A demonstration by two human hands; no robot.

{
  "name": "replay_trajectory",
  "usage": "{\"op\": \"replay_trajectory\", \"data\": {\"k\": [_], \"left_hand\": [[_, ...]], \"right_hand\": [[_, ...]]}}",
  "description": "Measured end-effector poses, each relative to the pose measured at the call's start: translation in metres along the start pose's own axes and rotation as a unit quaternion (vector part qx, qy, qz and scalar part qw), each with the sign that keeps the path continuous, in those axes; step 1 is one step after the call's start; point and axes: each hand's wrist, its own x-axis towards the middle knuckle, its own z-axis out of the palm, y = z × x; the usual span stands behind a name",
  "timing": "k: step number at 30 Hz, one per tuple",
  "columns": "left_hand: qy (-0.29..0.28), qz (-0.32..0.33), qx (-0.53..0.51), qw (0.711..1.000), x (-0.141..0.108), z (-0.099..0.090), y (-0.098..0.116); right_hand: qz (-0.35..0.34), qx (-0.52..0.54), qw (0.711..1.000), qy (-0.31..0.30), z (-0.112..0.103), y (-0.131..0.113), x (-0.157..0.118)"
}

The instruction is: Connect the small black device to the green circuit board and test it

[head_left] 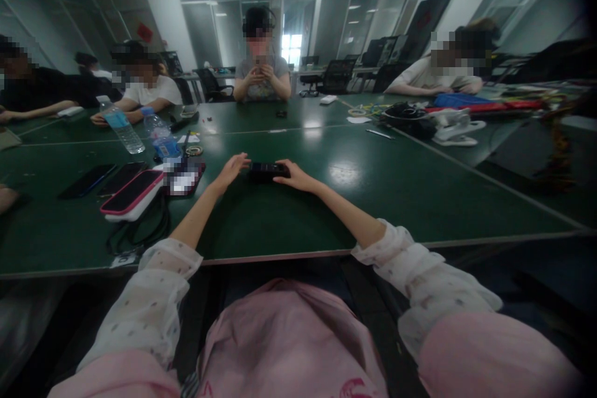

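A small black device (263,170) rests on the green table (280,217), between my two hands. My right hand (295,175) wraps its thumb and fingers around the device's right end. Just off the left end is my left hand (233,169), its fingers stretched out and apart with nothing held in them.
Left of my hands lie a pink-edged phone (133,191), dark phones (87,181), a looped black cord and two water bottles (161,137). White gear (459,127), cables and a pen (380,134) lie to the right. Several people sit around the table.
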Motion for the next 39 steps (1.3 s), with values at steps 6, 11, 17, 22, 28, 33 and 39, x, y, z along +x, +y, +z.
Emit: {"op": "replay_trajectory", "data": {"k": [6, 11, 17, 22, 28, 33, 39], "left_hand": [[-0.121, 0.034, 0.001, 0.992, -0.01, 0.005, 0.006], [-0.119, 0.033, -0.049, 0.991, -0.012, 0.006, 0.009], [-0.116, 0.045, -0.07, 0.99, -0.013, 0.006, 0.011], [-0.116, 0.033, -0.07, 0.99, -0.014, 0.006, 0.014], [-0.103, 0.036, -0.092, 0.99, -0.014, 0.007, 0.012], [-0.09, 0.03, -0.128, 0.987, -0.012, 0.008, 0.011], [-0.081, 0.03, -0.189, 0.978, -0.01, 0.008, 0.01]], "right_hand": [[0.016, 0.102, 0.995, -0.004, -0.001, 0.006, 0.002], [0.034, 0.157, 0.987, -0.023, -0.003, 0.004, 0.0], [0.016, 0.16, 0.987, -0.015, -0.005, 0.003, 0.0], [0.047, 0.169, 0.984, -0.001, -0.004, 0.001, 0.0], [0.054, 0.177, 0.982, 0.019, -0.005, -0.003, 0.0], [0.043, 0.194, 0.979, 0.036, -0.004, 0.001, 0.001], [0.046, 0.206, 0.977, 0.044, -0.006, -0.002, 0.001]]}}
